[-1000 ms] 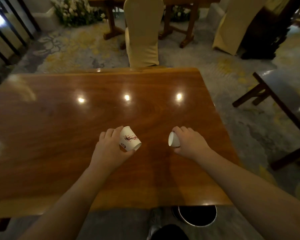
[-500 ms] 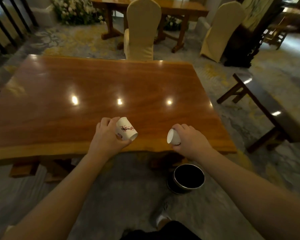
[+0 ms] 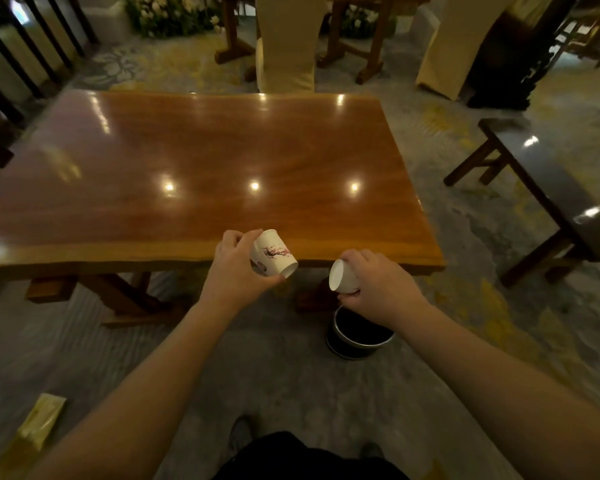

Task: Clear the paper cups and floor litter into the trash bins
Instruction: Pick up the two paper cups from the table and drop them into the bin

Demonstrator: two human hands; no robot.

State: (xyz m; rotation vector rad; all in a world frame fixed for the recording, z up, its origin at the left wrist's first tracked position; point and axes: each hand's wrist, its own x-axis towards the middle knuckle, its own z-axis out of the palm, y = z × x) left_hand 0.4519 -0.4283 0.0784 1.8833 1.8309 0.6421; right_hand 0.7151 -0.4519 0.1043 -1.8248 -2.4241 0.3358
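My left hand (image 3: 234, 271) grips a white paper cup with a red blossom print (image 3: 273, 252), tilted on its side with the mouth toward the lower right, over the table's near edge. My right hand (image 3: 378, 287) holds a second white paper cup (image 3: 342, 277), tipped with its mouth facing left. That cup hangs just above a round black trash bin with a metal rim (image 3: 357, 336) on the floor in front of the table. A yellow wrapper (image 3: 42, 419) lies on the floor at the lower left.
The glossy wooden table (image 3: 201, 174) fills the middle, its top bare. A dark wooden bench (image 3: 555, 188) stands to the right. Cream-covered chairs (image 3: 286, 43) and another table are beyond. Dark railing runs along the far left. My shoes show at the bottom.
I have stepped back from the table, so both hands with their cups now sit off its near edge. The bin has come fully into view, under my right hand.
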